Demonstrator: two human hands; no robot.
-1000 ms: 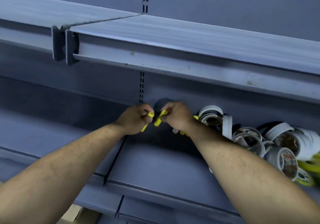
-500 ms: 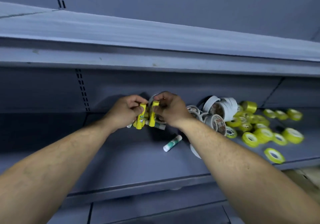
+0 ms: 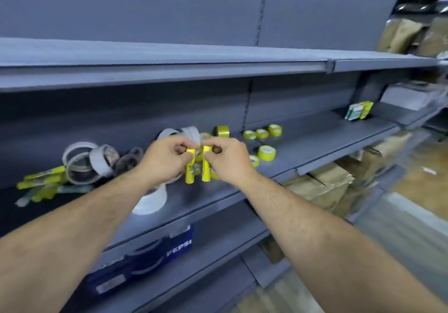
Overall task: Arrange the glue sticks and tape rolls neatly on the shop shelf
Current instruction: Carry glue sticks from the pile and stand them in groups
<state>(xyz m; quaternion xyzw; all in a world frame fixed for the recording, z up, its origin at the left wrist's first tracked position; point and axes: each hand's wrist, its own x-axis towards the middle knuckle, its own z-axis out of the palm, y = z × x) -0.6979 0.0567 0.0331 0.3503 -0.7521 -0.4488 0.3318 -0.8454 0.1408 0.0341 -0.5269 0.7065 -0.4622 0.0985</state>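
Now my left hand (image 3: pixel 167 160) pinches the left glue stick (image 3: pixel 189 171), my right hand (image 3: pixel 228 161) the right glue stick (image 3: pixel 206 168), upright at the shelf (image 3: pixel 315 140); crowding tape rolls (image 3: pixel 266 152) could topple them.

Each hand (image 3: pixel 169 160) (image 3: pixel 226 160) pinches an upright yellow glue stick (image 3: pixel 189 167) (image 3: pixel 206 165) over the shelf (image 3: pixel 315 140)

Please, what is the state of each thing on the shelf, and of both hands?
left hand: pinching left stick
right hand: pinching right stick
left stick: upright, held by top
right stick: upright, held by top
loose sticks: lying heaped at left
white rolls: jumbled, some on edge
yellow rolls: scattered, mostly flat
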